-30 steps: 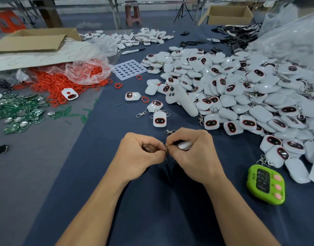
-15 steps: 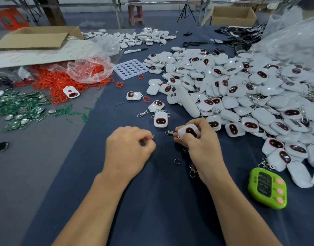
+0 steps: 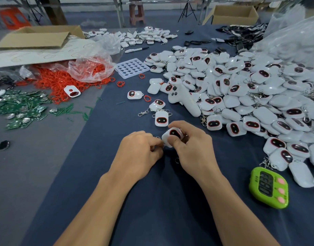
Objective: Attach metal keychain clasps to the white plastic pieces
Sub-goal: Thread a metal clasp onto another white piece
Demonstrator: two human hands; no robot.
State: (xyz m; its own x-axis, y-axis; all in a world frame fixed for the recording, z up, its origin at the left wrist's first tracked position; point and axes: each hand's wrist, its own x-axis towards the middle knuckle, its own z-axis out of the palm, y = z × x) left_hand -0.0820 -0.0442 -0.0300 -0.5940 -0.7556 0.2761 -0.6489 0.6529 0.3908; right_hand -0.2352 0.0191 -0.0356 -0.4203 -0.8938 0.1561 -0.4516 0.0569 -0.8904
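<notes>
White plastic piece (image 3: 172, 137) is held in grip of R hand (image 3: 193, 153) at bench (image 3: 117, 201). Grip of L hand (image 3: 139, 155) is curled at piece's edge; whether anything's pinched can't be told.

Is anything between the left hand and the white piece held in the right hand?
Nothing visible. The right hand grips the white piece, and the left hand meets its left corner with curled fingertips; what they pinch, if anything, is hidden.

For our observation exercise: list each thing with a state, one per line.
Right hand: grips white plastic piece, dark face up.
Left hand: fingers curled at that piece's corner; contents hidden.
Green timer: lying flat, display showing digits.
Clear plastic bag: open, red rings spilling out.
</notes>
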